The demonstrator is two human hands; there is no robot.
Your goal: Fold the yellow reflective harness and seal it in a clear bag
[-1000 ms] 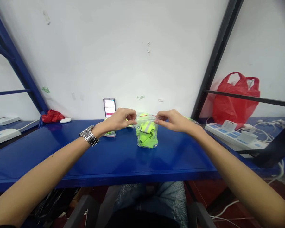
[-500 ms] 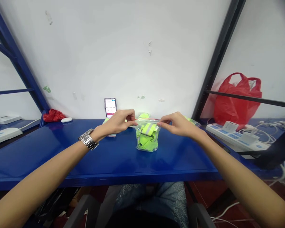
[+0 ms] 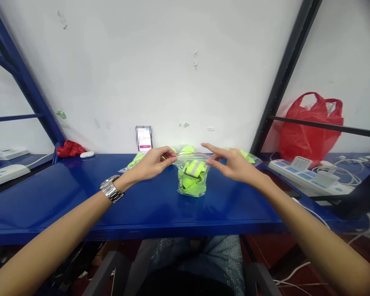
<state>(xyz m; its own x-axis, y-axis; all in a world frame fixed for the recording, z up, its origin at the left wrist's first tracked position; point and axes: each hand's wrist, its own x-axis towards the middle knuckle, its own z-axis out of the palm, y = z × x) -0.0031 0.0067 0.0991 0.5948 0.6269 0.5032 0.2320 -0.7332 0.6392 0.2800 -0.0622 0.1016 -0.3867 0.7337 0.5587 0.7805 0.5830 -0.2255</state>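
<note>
A clear zip-lock bag (image 3: 181,190) with a red line along its top stands upright on the blue table. Inside it is a folded bundle of fluorescent yellow-green straps (image 3: 192,181) with grey reflective bands. My left hand (image 3: 158,161), below a metal watch, pinches the bag's top left corner. At the top right corner, my right hand (image 3: 231,162) grips the bag between thumb and a bent finger, its index finger stretched out above the edge. Behind my hands lie more yellow-green pieces in clear bags, one at the left (image 3: 135,159) and one at the right (image 3: 247,156).
A phone (image 3: 144,139) leans against the wall behind the blue table (image 3: 135,213). A red cloth-like bundle (image 3: 70,149) and a white case (image 3: 86,154) lie at the back left. Right of the black post are a red plastic bag (image 3: 310,135) and a power strip (image 3: 311,177) with cables.
My right index finger has lifted and straightened away from the bag's edge. My left hand has shifted slightly down and still pinches the left corner. The view has moved a little.
</note>
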